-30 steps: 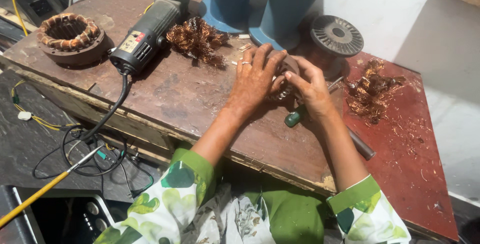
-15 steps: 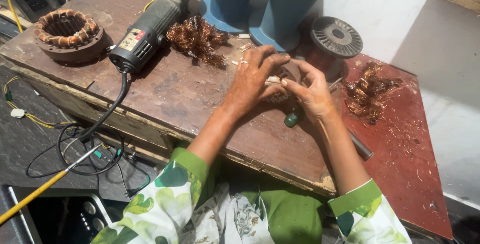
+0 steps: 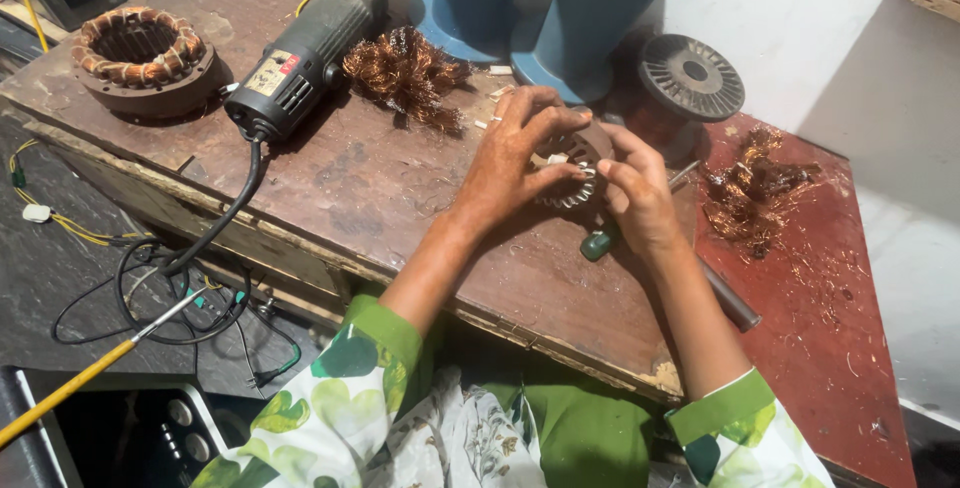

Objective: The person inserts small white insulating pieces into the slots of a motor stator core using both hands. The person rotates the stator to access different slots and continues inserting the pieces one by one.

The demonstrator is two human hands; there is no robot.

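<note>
Both forearms reach forward over the wooden bench (image 3: 330,198), the left hand (image 3: 510,163) with fingers spread and the right hand (image 3: 635,193) curled, together clasping a small round stator core (image 3: 575,163) lying flat, bore facing up.

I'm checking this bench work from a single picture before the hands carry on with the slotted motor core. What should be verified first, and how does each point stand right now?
1. Both hands on the part: left hand and right hand grip the slotted motor core from either side: ok.
2. Core supported by the wooden bench: ok.
3. Angle grinder lies apart from the hands: ok; whether it is unplugged: cannot tell.
4. Green-handled tool within reach beside the right hand: ok.
5. Loose copper wire scrap lies on the bench near the left hand: not ok.
</note>
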